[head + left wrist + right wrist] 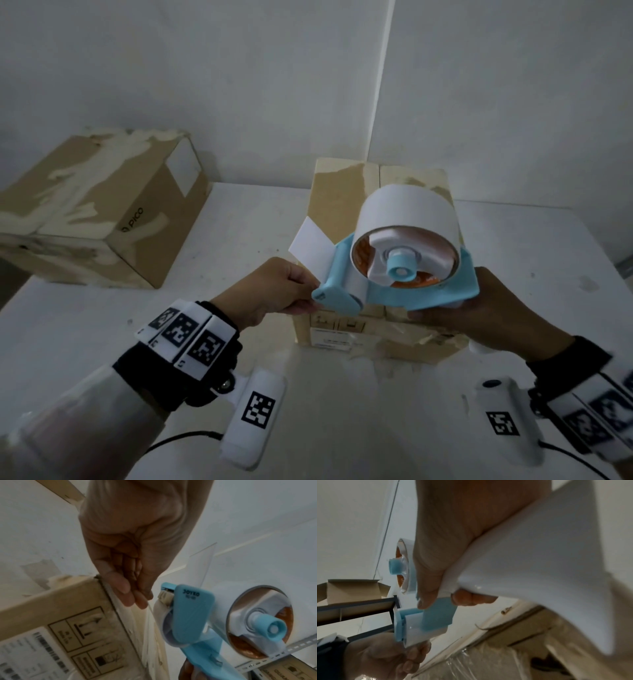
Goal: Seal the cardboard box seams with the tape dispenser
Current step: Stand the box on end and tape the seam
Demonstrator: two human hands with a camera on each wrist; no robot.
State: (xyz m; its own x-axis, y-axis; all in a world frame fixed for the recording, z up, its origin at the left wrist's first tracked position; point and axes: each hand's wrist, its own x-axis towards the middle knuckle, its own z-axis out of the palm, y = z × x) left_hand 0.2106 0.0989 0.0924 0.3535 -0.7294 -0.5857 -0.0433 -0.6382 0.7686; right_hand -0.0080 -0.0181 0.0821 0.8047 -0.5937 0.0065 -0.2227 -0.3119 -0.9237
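A light-blue tape dispenser (404, 274) carrying a wide white tape roll (407, 209) is held just above the near edge of a small cardboard box (339, 202) with old tape scraps on its top. My right hand (445, 310) grips the dispenser's white handle (539, 547) from below. My left hand (308, 294) is at the dispenser's front end, and its fingertips (135, 597) pinch a thin clear strand of tape (150, 609) beside the roller. A pale flap (311, 246) sticks up from the dispenser's nose. The dispenser hides the box's top seam.
A larger cardboard box (96, 212) marked PICO sits at the table's back left. The white table (342, 411) meets a white wall corner behind the small box. A metal shelf holding an open carton (354, 591) shows in the right wrist view.
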